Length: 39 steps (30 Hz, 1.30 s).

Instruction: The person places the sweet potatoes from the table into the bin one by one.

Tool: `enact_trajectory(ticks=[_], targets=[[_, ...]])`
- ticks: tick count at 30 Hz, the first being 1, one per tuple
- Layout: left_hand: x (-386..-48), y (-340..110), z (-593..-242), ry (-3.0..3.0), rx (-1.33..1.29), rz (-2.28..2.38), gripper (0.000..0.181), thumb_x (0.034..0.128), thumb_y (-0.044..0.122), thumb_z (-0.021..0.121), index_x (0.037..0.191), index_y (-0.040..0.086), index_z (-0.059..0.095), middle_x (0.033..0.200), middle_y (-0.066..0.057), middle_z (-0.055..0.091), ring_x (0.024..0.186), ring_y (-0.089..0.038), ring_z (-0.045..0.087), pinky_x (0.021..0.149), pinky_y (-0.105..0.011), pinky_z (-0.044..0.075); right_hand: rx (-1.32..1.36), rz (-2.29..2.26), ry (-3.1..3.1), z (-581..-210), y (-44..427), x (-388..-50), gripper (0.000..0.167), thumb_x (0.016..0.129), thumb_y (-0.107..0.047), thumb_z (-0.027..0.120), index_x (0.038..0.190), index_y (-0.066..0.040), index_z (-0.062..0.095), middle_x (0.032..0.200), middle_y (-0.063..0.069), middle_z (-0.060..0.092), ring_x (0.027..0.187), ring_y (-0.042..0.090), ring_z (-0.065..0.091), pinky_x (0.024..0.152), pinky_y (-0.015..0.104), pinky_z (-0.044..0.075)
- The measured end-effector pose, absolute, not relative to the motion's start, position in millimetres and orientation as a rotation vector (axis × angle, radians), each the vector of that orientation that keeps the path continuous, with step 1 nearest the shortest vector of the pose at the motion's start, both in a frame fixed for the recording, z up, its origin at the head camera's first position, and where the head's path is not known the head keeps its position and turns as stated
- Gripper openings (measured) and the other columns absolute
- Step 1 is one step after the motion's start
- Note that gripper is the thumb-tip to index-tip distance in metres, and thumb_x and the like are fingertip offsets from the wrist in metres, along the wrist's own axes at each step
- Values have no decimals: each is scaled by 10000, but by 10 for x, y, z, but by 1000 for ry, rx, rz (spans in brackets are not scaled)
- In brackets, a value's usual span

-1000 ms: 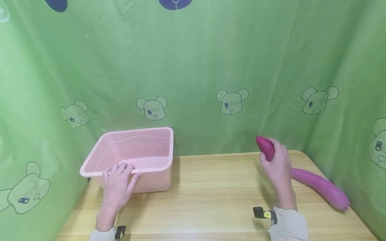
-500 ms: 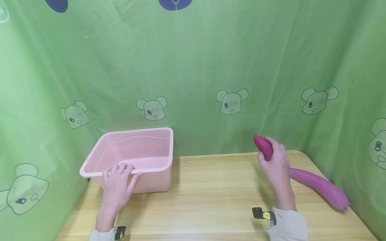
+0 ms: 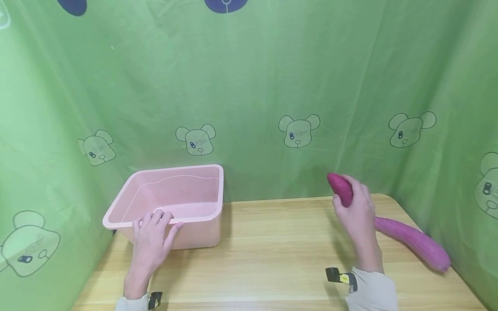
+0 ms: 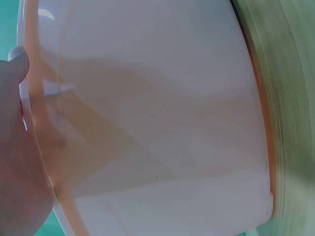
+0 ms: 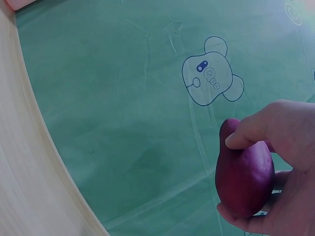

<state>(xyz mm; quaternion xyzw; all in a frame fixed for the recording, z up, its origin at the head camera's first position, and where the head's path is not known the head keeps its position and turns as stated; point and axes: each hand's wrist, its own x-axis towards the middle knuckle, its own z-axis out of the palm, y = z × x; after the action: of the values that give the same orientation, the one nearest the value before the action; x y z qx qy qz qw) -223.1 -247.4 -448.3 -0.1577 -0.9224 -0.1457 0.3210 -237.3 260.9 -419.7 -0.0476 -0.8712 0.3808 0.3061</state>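
Right hand [image 3: 359, 216] grips raised oval magenta vegetable [image 3: 339, 186]; left hand [image 3: 151, 242] grips pink plastic bin [image 3: 202, 232]; long purple vegetable [image 3: 413, 240] lies untouched near surface's [image 3: 272, 255] right edge.

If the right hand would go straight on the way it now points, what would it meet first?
Probably the green curtain behind the table: apart from the purplish-red object that the right hand holds, nothing else shows in that line. How far off the curtain hangs is unclear.
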Motion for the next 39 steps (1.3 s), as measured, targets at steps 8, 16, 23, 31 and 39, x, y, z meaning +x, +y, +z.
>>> enact_trajectory(ticks=[8, 16, 23, 31, 39], targets=[[-2230, -2476, -4487, -2418, -417, -391, 252, 978, 406, 663, 944, 171, 577, 956, -31, 573, 914, -285, 492, 928, -578, 302, -118, 1006, -2303, -4171, 2600, -2356, 637, 913, -43, 682, 1510, -102, 469, 1390, 277, 517, 1157, 508, 541, 906, 700, 446], [-2231, -2473, -4492, -2416, -415, -395, 250, 980, 410, 660, 948, 173, 587, 959, -31, 582, 918, -285, 499, 912, -566, 305, -98, 1002, -2284, -4148, 2580, -2347, 632, 908, -44, 688, 1503, -102, 481, 1375, 269, 535, 1153, 492, 549, 909, 688, 448], [-2227, -2464, -4488, -2420, -408, -383, 253, 978, 410, 662, 944, 170, 588, 951, -31, 580, 920, -285, 498, 904, -561, 304, -79, 1005, -2262, -4138, 2576, -2343, 632, 906, -37, 698, 1498, -108, 490, 1374, 261, 542, 1145, 478, 553, 909, 668, 445], [-2227, -2466, -4489, -2426, -403, -380, 254, 980, 409, 662, 949, 168, 588, 952, -32, 580, 915, -285, 499, 910, -563, 305, -70, 1012, -2257, -4114, 2557, -2323, 640, 910, -42, 711, 1505, -120, 486, 1376, 259, 549, 1138, 477, 561, 899, 661, 455], [-2239, -2473, -4493, -2405, -426, -383, 252, 981, 402, 656, 961, 158, 598, 965, -46, 591, 912, -291, 502, 910, -571, 309, -62, 1015, -2269, -4096, 2538, -2318, 631, 920, -54, 697, 1509, -112, 476, 1380, 255, 550, 1137, 478, 567, 890, 663, 466]])
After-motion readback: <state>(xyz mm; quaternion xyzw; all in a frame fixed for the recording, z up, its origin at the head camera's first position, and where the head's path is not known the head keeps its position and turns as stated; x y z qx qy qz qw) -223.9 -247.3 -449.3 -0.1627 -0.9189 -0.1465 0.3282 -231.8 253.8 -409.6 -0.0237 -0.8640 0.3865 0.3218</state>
